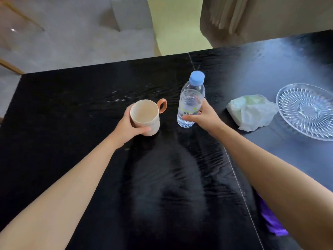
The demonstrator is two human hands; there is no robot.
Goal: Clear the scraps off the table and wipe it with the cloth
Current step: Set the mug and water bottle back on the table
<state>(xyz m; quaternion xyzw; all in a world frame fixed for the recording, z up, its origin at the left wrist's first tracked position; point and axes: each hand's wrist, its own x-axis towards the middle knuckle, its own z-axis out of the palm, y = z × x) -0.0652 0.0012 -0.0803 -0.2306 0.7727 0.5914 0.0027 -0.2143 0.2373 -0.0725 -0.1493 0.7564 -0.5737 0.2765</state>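
My left hand [128,126] grips a cream mug [146,117] with an orange ring handle, standing on the black table [72,109]. My right hand [205,116] is wrapped around the lower part of a clear water bottle [191,100] with a blue cap, upright on the table. Small pale crumbs [117,99] lie scattered on the tabletop behind the mug. A purple cloth [270,219] shows partly under my right forearm at the near right edge; most of it is hidden.
A crumpled white and green plastic wrapper [252,112] lies to the right of the bottle. A cut-glass plate [308,110] sits at the far right. A seam [234,170] runs across the tabletop. Beyond the far edge are a grey sofa [81,29] and curtains [243,17].
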